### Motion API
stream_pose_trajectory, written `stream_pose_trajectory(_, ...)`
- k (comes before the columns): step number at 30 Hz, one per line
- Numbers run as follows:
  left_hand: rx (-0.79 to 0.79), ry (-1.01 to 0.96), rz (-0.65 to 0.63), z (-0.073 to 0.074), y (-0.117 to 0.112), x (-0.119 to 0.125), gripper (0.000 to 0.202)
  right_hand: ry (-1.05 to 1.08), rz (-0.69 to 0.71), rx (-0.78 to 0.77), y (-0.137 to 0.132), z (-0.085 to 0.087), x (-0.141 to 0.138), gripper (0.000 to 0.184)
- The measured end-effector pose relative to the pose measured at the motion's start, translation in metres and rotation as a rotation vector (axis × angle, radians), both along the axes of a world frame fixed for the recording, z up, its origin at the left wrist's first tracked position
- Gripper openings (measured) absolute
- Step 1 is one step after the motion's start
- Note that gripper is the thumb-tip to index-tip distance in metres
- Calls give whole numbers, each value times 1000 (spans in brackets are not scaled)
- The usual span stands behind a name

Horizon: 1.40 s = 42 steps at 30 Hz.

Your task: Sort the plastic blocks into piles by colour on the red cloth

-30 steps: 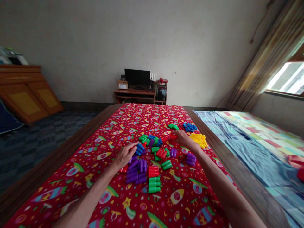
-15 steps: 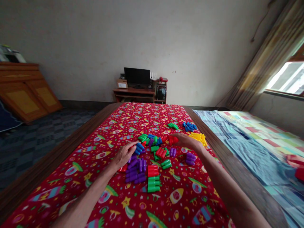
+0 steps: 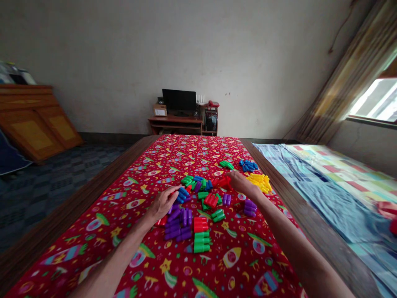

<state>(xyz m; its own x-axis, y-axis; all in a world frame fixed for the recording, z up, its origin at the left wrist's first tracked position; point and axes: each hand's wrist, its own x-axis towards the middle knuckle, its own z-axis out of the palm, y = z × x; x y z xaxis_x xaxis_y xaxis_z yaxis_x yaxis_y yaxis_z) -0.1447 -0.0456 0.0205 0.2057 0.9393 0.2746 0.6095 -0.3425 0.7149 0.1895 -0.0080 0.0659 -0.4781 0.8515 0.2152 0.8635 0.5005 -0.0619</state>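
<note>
My left hand (image 3: 165,203) is closed at the edge of a blue toy block made of joined tubes (image 3: 182,195), fingertips against its left side. My right hand (image 3: 241,183) reaches over the red toy blocks (image 3: 221,182), its fingers drawn together on the pile's right end and partly hidden. Purple blocks (image 3: 177,230) lie just in front of my left hand. Beside them are a red block (image 3: 200,224) and a green block (image 3: 202,242). A mixed group of green, blue and purple pieces (image 3: 195,182) spreads between the hands.
Yellow blocks (image 3: 259,182), blue blocks (image 3: 248,166) and green blocks (image 3: 226,164) form separate piles at the right. A red patterned cloth (image 3: 124,231) covers the table. Right of the table is a bed (image 3: 335,194); a desk with a monitor (image 3: 179,101) stands by the far wall.
My right hand has shifted slightly up at the red blocks, and its fingers are drawn closer together. My left hand stays at the blue block.
</note>
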Motion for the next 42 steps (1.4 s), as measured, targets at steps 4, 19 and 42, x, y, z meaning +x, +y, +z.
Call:
stream_pose_trajectory(4,8,14,-13,-3,1,-1,58,5,-7,4,-7,12,-9,40)
stream_pose_trajectory(19,499,484,-432,35,-45,94,30,96,82,24,13,4,-32,17)
stream_pose_trajectory(42,468,507,-327,2,-11,66,28,-66,-224,-91,-29,50,-24,28)
